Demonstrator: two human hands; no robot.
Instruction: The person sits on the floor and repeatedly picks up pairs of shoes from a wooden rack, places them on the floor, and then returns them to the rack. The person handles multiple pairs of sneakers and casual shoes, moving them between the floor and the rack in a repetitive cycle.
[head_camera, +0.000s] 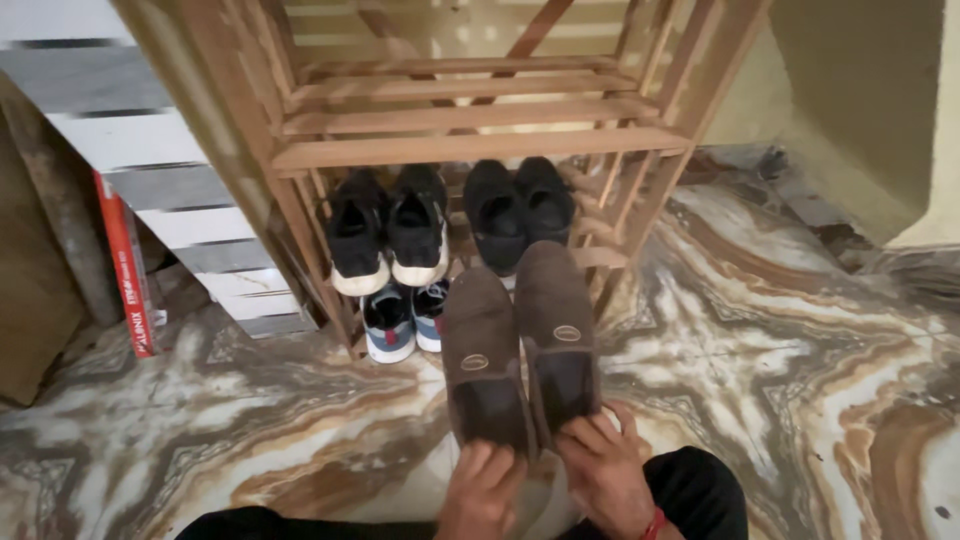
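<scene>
I hold a pair of brown suede slip-on shoes side by side, toes pointing away from me. My left hand (480, 490) grips the heel of the left brown shoe (483, 355). My right hand (607, 468), with a red thread at the wrist, grips the heel of the right brown shoe (560, 330). The shoes hover in front of a wooden slatted shoe rack (470, 148).
On the rack's lower shelf sit black sneakers with white soles (390, 232) and a pair of black shoes (518, 210). Blue-grey sneakers (402, 320) stand below them. A red box (128, 265) leans at left by striped steps. The floor is patterned marble (790, 340).
</scene>
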